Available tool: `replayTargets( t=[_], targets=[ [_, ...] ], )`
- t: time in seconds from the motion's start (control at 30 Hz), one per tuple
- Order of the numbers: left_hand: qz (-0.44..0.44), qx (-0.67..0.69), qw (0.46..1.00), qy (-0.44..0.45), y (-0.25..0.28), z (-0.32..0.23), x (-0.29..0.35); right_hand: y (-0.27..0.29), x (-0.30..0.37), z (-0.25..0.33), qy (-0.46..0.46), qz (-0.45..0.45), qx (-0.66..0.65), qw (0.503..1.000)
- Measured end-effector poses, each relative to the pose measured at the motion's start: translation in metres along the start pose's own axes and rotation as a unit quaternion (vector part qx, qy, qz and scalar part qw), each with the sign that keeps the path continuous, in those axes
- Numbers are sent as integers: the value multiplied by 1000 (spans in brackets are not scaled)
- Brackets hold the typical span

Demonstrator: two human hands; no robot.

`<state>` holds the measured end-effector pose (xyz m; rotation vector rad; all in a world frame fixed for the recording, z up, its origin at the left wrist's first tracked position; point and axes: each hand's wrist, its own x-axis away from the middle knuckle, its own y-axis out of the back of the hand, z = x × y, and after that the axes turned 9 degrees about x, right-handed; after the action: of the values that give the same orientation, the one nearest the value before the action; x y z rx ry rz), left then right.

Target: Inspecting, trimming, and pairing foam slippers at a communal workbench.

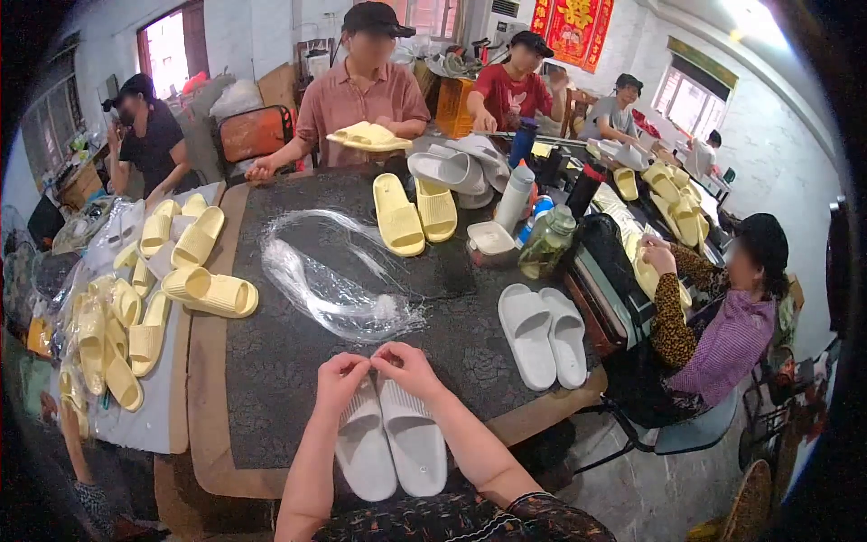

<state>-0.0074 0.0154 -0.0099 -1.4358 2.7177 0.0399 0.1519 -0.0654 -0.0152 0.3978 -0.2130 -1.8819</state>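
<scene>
A pair of grey slippers point(414, 452) lies side by side at the table's near edge, heels toward me. Over their toe ends my left hand point(340, 379) and my right hand point(408, 370) meet, fingertips pinched close together. Whatever thin thing they hold, if any, is too small to make out. Just beyond the hands, a loose bundle of clear plastic strands point(302, 287) curves across the dark patterned table mat point(262, 397). To the right of it rests a second pair of grey slippers point(526, 332).
Yellow slippers point(200, 237) crowd the left side; another yellow pair point(397, 217) stands at the far side beside piled grey slippers point(452, 170). Bottles point(516, 194), a glass jar point(546, 244) and a lidded tub point(492, 242) line the right. Several people work around the table.
</scene>
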Motion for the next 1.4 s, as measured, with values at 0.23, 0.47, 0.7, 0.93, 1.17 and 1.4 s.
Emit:
replayTargets(
  t=[0.23, 0.47, 0.7, 0.93, 1.17, 1.4],
  targets=[
    [-17, 51, 997, 48, 2, 3, -1, -5, -1, -9, -45, -87, -97, 991],
    [-14, 48, 997, 61, -1, -3, -1, -7, -3, -24, -28, -108, -96, 989],
    [-7, -35, 999, 3, 0, 1, 0, -3, -1, -6, 17, -31, 53, 998],
    [2, -16, 1000, 2, 1, 4, 0, -3, 0, -10, 10, -46, 43, 998],
    [-10, -16, 1000, 20, 3, 9, -2, -3, 0, -6, -37, -81, -20, 996],
    [-26, -7, 999, 18, 0, 9, -5, -2, -3, -7, -76, -91, -37, 992]
  ],
)
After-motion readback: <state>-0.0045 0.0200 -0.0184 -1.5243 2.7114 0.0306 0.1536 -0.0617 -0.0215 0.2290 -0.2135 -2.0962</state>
